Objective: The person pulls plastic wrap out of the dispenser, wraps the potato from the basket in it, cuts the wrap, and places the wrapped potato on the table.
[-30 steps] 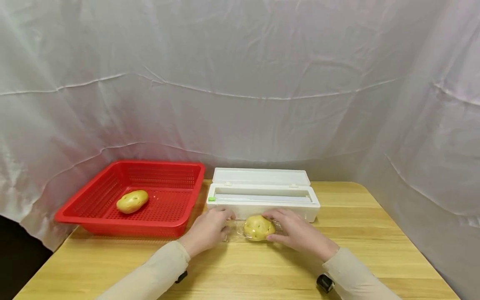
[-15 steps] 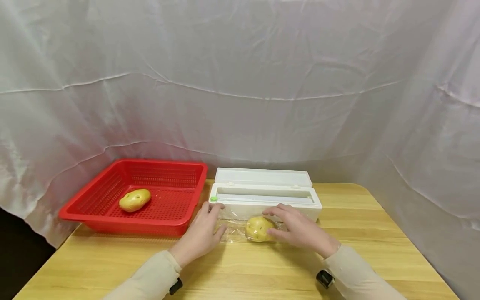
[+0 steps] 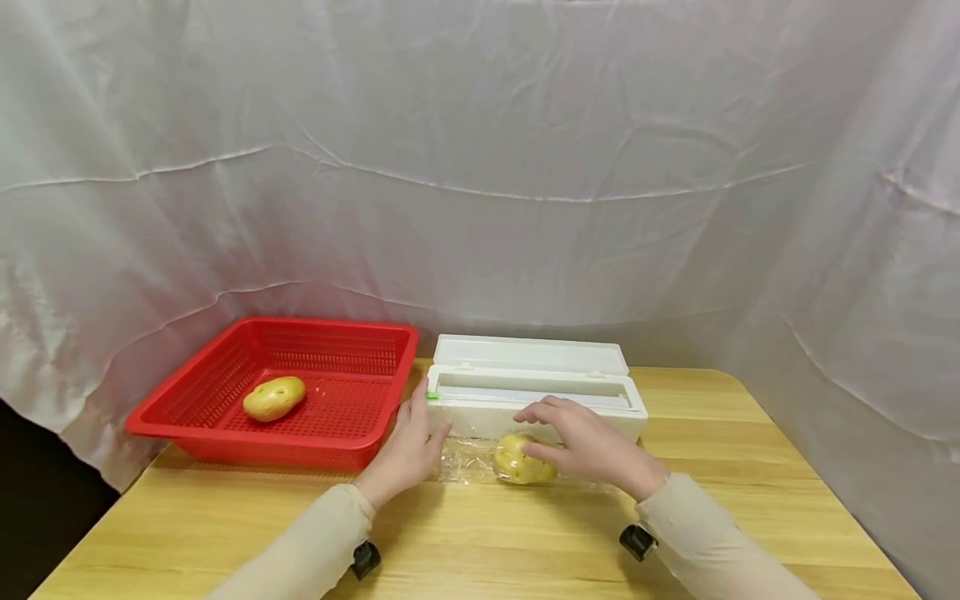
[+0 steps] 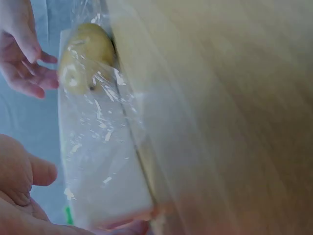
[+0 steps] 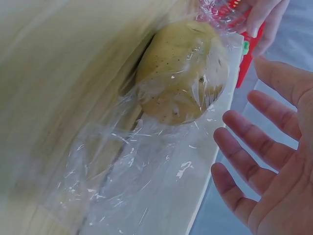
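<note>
A yellow potato point(image 3: 513, 468) lies under clear cling film point(image 3: 467, 463) in front of a white cling film dispenser point(image 3: 487, 422). In the right wrist view the film point(image 5: 134, 166) drapes over the potato point(image 5: 178, 73) and spreads loosely beside it. My right hand point(image 3: 592, 443) hovers above the potato's right side, fingers spread and apart from it. At the dispenser's left end, near its green slider point(image 3: 432, 395), is my left hand point(image 3: 405, 450) with fingers extended. Whether its fingertips touch the box, I cannot tell.
To the left stands a red plastic basket point(image 3: 292, 450) with another potato point(image 3: 274, 398) inside. The dispenser's lid point(image 3: 532, 354) is raised at the back. Grey-white cloth point(image 3: 480, 208) hangs behind the wooden table point(image 3: 480, 542).
Both hands' fingers have come off the film and potato. My left hand has moved up to the dispenser's left end. My right hand has lifted slightly. The potato lies in about the same place.
</note>
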Demonstrator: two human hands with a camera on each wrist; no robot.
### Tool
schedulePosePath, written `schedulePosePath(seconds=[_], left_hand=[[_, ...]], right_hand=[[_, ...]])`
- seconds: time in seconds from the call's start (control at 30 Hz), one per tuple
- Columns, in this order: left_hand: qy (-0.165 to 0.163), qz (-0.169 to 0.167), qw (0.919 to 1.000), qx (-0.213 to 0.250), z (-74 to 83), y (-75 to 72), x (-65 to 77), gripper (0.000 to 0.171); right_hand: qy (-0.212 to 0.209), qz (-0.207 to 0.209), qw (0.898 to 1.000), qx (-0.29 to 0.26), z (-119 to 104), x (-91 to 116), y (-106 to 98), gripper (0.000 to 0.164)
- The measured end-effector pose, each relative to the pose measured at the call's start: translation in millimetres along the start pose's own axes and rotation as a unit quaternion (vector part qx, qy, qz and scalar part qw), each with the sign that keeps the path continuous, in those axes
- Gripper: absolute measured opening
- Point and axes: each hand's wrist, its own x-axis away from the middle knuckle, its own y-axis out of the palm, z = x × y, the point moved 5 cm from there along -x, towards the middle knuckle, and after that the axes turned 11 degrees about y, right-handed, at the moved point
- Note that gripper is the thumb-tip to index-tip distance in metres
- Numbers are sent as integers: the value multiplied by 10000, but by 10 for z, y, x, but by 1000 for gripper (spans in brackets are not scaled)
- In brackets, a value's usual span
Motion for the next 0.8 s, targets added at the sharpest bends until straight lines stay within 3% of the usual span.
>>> schedulePosePath(seconds=[0.27, 0.57, 0.8], left_hand=[[135, 265, 9990, 322, -110, 30, -143, 71], [-527, 223, 9971, 500, -198, 76, -184, 71], [-554, 303, 9968, 498, -264, 58, -208, 68]], right_hand=[[8, -97, 10000, 9, -67, -76, 7, 36], [-67, -149, 9999, -48, -164, -202, -22, 37], [-73, -172, 9996, -205, -214, -324, -26, 37]])
